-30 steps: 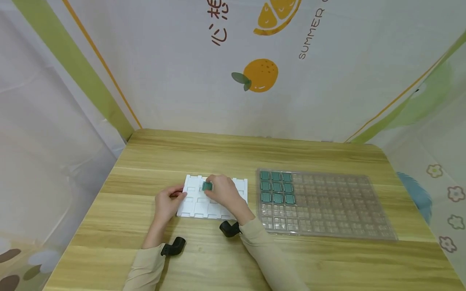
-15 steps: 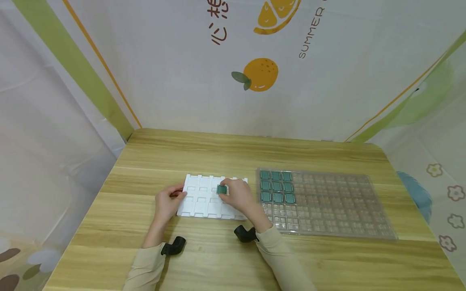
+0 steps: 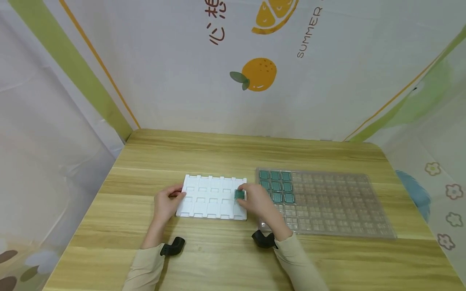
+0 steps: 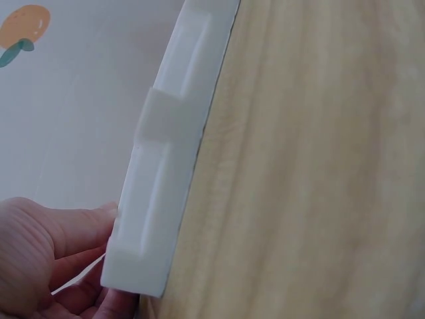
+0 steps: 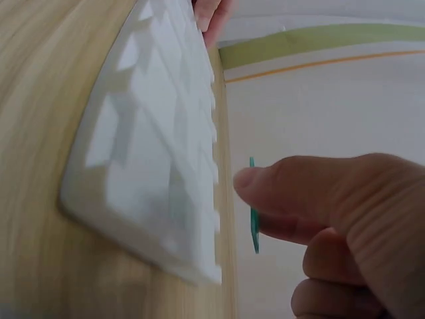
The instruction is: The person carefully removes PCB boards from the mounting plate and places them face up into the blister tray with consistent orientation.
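Observation:
My right hand (image 3: 257, 199) pinches a small green circuit board (image 3: 239, 194) between thumb and fingers, over the right end of a white compartment tray (image 3: 211, 208). In the right wrist view the board (image 5: 254, 229) is seen edge-on, held up off the tray. At the tray's left edge my left hand (image 3: 167, 205) grips it, thumb on the near side and fingers tucked behind. The left wrist view shows the thumb (image 4: 89, 229) right at the tray's side wall (image 4: 149, 193). Pockets in two rows show in the white tray, with no boards lying in them.
A long clear plastic tray (image 3: 338, 206) lies at the right, with several green circuit boards (image 3: 276, 186) in its far-left pockets. My right forearm crosses its near-left corner. Each wrist wears a black camera mount (image 3: 172, 246). A printed curtain (image 3: 174, 81) hangs behind the wooden table (image 3: 218, 258).
My right hand has carried the circuit board rightward across the white tray, from its second column to its right end. The left hand keeps its hold on the tray's left edge.

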`<state>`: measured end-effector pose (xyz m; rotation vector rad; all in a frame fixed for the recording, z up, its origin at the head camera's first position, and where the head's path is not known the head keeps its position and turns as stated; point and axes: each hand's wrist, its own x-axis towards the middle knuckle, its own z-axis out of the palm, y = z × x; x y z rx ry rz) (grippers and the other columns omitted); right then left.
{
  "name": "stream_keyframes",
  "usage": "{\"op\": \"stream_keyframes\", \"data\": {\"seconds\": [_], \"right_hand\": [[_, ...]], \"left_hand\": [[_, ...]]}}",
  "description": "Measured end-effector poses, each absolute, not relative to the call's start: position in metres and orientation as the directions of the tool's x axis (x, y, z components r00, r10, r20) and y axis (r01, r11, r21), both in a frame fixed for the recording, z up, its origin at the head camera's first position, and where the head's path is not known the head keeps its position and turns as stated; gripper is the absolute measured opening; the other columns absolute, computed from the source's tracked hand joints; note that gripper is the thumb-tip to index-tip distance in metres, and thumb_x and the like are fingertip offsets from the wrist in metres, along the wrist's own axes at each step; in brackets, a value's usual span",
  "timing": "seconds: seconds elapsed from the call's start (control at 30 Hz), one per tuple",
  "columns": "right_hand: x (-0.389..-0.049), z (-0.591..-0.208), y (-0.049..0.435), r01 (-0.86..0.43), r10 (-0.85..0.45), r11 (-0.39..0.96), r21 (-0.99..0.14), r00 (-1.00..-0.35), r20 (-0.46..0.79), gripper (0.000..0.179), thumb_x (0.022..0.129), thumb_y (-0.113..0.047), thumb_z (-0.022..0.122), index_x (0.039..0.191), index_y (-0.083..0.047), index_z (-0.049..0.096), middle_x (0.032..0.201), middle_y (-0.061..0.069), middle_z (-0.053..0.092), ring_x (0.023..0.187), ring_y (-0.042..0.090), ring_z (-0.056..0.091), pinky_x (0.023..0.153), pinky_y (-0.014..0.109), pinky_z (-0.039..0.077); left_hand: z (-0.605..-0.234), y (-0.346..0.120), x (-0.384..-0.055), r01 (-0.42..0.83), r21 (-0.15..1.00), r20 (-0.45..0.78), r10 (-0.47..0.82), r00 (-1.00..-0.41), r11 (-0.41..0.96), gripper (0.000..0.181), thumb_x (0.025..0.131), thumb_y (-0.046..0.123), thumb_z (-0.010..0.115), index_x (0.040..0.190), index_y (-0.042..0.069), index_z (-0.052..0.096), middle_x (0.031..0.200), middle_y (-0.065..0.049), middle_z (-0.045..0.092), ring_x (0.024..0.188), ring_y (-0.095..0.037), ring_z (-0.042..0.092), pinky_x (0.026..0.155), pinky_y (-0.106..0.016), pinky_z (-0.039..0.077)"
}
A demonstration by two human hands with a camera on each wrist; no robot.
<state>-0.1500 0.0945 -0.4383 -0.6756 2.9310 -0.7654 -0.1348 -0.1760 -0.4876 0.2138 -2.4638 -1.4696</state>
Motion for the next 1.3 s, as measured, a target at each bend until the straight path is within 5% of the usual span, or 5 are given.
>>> {"op": "stream_keyframes", "data": {"seconds": [0.67,1.3], "right_hand": [[-0.132,-0.448,0.186,-0.321,-0.339,0.792,-0.519,-0.939,0.064,0.028,0.074,-0.003,0.075,0.101,0.002,0.066,0.046,-0.009,0.030,0.042,0.004,0.025,0.041,0.020,0.024],[-0.126,-0.447,0.201,-0.295,-0.355,0.805,-0.515,-0.935,-0.020,0.027,0.073,-0.003,0.077,0.098,0.001,0.069,0.049,-0.008,0.032,0.046,0.004,0.027,0.043,0.020,0.025]], "left_hand": [[-0.489,-0.177,-0.134,-0.019,0.876,0.130,-0.273,-0.953,0.482,0.022,0.078,-0.007,0.068,0.099,-0.010,0.069,0.090,-0.024,0.067,0.071,-0.015,0.056,0.059,-0.008,0.040],[-0.489,-0.175,-0.132,0.127,0.885,0.262,-0.254,-0.931,0.447,0.016,0.074,-0.008,0.068,0.091,-0.010,0.070,0.077,-0.019,0.066,0.064,-0.011,0.056,0.056,-0.011,0.042]]}}
